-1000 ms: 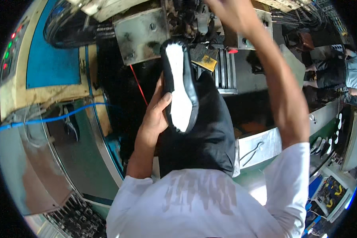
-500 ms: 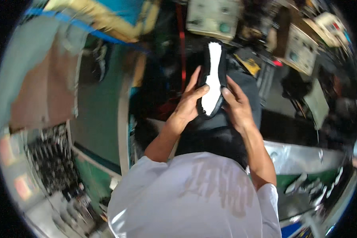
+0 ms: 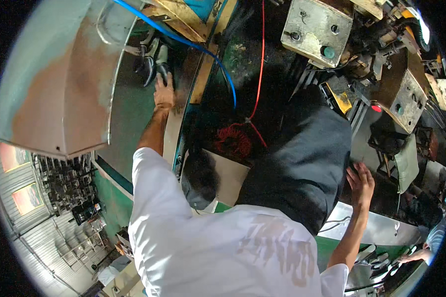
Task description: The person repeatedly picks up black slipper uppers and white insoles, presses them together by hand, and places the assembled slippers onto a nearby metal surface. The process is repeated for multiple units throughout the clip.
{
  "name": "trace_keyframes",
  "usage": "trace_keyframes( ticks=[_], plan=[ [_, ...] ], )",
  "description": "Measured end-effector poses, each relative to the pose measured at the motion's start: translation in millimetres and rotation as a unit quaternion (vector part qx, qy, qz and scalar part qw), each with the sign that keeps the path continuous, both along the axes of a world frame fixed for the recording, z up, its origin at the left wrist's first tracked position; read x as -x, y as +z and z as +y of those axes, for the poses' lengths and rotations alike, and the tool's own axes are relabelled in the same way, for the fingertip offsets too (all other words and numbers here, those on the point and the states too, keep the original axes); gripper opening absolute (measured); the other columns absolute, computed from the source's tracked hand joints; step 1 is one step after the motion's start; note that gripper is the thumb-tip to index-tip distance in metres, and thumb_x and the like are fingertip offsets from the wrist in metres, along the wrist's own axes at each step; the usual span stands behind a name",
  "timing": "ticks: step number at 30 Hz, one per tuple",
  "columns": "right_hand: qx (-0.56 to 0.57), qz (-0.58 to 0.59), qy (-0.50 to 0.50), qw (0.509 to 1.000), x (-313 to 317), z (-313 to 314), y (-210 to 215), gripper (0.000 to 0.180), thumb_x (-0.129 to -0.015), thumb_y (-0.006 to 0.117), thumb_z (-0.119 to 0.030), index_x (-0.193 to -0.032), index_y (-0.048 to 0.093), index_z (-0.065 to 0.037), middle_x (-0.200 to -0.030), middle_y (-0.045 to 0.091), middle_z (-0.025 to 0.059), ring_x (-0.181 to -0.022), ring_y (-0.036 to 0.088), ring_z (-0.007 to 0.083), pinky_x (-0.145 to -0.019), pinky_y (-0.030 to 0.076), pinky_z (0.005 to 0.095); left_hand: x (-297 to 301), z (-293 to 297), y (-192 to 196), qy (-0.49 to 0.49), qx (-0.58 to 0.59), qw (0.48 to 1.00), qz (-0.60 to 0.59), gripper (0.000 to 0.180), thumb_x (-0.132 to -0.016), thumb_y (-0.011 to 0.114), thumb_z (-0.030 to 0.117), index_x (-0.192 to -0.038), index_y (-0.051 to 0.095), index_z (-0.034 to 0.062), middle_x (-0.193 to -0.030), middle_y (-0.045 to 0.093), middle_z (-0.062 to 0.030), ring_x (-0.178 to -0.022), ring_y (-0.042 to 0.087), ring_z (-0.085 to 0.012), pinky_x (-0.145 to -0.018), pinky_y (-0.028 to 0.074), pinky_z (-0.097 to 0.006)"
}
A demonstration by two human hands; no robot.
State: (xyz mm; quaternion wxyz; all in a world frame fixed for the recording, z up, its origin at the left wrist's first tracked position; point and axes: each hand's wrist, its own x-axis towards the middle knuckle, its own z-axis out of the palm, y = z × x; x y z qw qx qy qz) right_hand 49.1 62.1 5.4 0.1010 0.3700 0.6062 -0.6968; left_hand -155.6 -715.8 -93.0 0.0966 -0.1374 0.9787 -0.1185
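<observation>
My left hand [image 3: 163,92] reaches far out to the left over a green flat surface [image 3: 129,114]. Its fingers are closed over the near end of a dark shoe [image 3: 162,62]. Beside that shoe lies another dark shoe [image 3: 149,69], partly under the edge of a hood. At my right side, my right hand [image 3: 362,180] is empty, fingers apart and slightly bent, beside my dark-trousered leg [image 3: 302,163].
A rust-stained metal hood [image 3: 69,94] overhangs the green surface. A blue hose [image 3: 183,45] and a red coiled hose [image 3: 234,141] hang ahead. Control boxes [image 3: 314,34] [image 3: 404,101] stand at the front right. Another person's arm [image 3: 417,256] shows at the lower right, near several shoe-like shapes.
Both hands held a dark shoe with a white underside in front of me. They have separated: the left is at the shoes on the left, the right has dropped beside my leg.
</observation>
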Motion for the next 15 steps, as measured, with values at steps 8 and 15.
trace_keyframes(
  ticks=[8,15],
  plan=[
    [-0.077,-0.078,-0.065,0.992,-96.6,44.8,-6.2,0.059,-0.107,0.068,-0.034,-0.152,0.053,0.000,-0.144,0.064,0.0161,-0.118,0.071,0.0281,-0.101,0.057,0.0419,77.5,-46.3,-4.1,0.062,0.083,0.970,-0.221,0.053,-0.107,0.054,0.014,-0.159,0.042,0.0144,-0.156,0.047,-0.0205,-0.132,0.061,-0.0401,-0.102,0.059,-0.049],
    [0.024,-0.161,-0.127,0.978,-278.7,53.0,-82.4,0.053,-0.104,0.069,-0.036,-0.134,0.058,0.006,-0.118,0.073,0.0203,-0.102,0.075,0.0302,-0.089,0.064,0.0432,70.2,-46.7,-24.6,-0.217,-0.231,0.944,0.092,0.046,-0.108,0.060,0.040,-0.135,0.067,0.0044,-0.123,0.073,-0.0194,-0.104,0.071,-0.0363,-0.093,0.057,-0.050]
  ],
)
